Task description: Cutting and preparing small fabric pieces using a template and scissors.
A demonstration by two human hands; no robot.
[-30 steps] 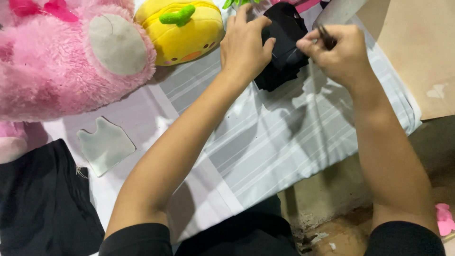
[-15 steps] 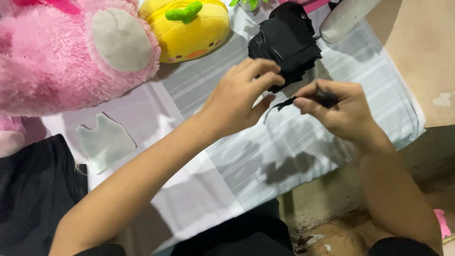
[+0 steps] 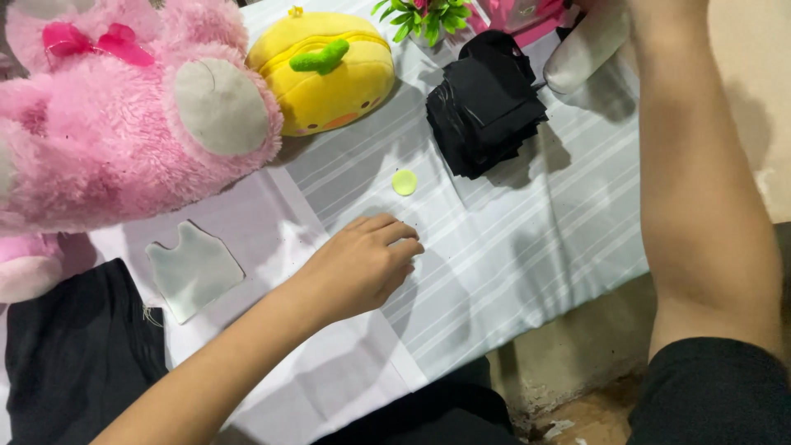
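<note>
My left hand (image 3: 362, 265) rests palm down on the grey striped cloth (image 3: 535, 239), fingers curled under with the tips on the cloth; nothing shows in it. A small round yellow-green disc (image 3: 404, 182) lies just beyond its fingers. Further back is a stack of folded black fabric pieces (image 3: 486, 103). My right forearm (image 3: 700, 189) reaches up along the right side and leaves the frame at the top, so that hand is hidden. A pale grey rounded object (image 3: 587, 45) lies next to the forearm, touching the black stack.
A big pink plush toy (image 3: 124, 124) and a yellow plush (image 3: 325, 70) sit at the back left. A grey felt cut-out (image 3: 194, 268) lies left of my hand, beside a black cloth (image 3: 74, 354). A small green plant (image 3: 420, 15) stands at the back. The cloth's edge drops to a dirty floor (image 3: 593, 416).
Both hands have left the black fabric. The left one dropped to the striped cloth near me; the right arm rose out of frame. The yellow-green disc now lies uncovered.
</note>
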